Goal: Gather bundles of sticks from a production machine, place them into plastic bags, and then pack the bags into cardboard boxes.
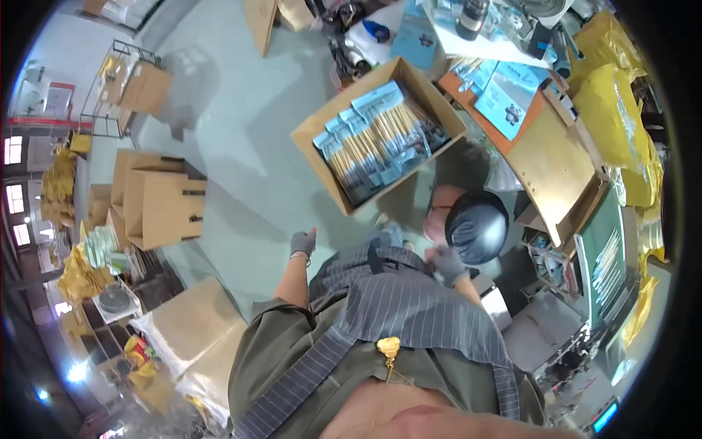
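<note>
Left hand (303, 242) and right hand (447, 265) are hanging apart, near the open box (431, 95).
Left fingers are sitting partly curled; brush packs (376, 132) are leaning between the box's left and right corners; right fingers are bending beside the round black thing (477, 227). I cannot tell if either is holding anything. Good handling is probably needing gentle palms along the box's edges.

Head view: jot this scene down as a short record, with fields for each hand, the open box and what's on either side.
Left hand: gloved in grey, nothing visible in it
Right hand: gloved in grey, beside a rounded black thing, perhaps a stool; contact unclear
Box: cardboard, open, holding blue packets of wooden-handled items
Left side: cardboard boxes
Right side: wooden bench, blue sheet
</note>
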Available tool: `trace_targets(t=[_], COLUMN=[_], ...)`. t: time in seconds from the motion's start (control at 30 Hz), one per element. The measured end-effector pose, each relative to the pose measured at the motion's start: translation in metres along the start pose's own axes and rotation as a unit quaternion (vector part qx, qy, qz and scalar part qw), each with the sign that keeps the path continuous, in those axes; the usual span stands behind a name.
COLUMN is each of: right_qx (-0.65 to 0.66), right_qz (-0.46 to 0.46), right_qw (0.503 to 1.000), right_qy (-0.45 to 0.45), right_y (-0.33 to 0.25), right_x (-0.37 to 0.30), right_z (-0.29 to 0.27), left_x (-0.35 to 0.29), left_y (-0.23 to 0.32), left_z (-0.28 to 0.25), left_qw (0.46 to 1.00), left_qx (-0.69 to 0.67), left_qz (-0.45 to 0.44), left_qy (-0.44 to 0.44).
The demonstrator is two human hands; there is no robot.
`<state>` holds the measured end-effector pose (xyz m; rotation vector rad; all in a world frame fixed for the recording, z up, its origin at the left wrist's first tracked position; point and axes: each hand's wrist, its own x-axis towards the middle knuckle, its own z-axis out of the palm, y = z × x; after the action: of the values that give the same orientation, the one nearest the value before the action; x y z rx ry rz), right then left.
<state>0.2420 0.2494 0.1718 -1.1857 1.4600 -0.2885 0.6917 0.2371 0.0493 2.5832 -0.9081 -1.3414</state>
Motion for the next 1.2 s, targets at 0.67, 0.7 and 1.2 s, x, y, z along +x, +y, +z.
trace_targets(t=[0.67,0.7,1.2], right_qx=[-0.321,-0.316,-0.287], right_qz=[-0.039,-0.025,0.189], right_qw=[0.897,0.899,0.932], right_qy=[0.301,0.302,0.114], right_y=[-0.133,-0.130,-0.120], right_x=[0.173,0.185,0.281], right_z=[0.246,0.249,0.273], left_x=[0.130,0.151,0.264], left_y=[0.137,0.148,0.307], left_z=[-0.215,-0.201,-0.095], left_qw=[0.871,0.862,0.701], left_qx=[0.315,0.321,0.527], left_qz=[0.371,0.388,0.439], left_qy=[-0.066,-0.054,-0.194])
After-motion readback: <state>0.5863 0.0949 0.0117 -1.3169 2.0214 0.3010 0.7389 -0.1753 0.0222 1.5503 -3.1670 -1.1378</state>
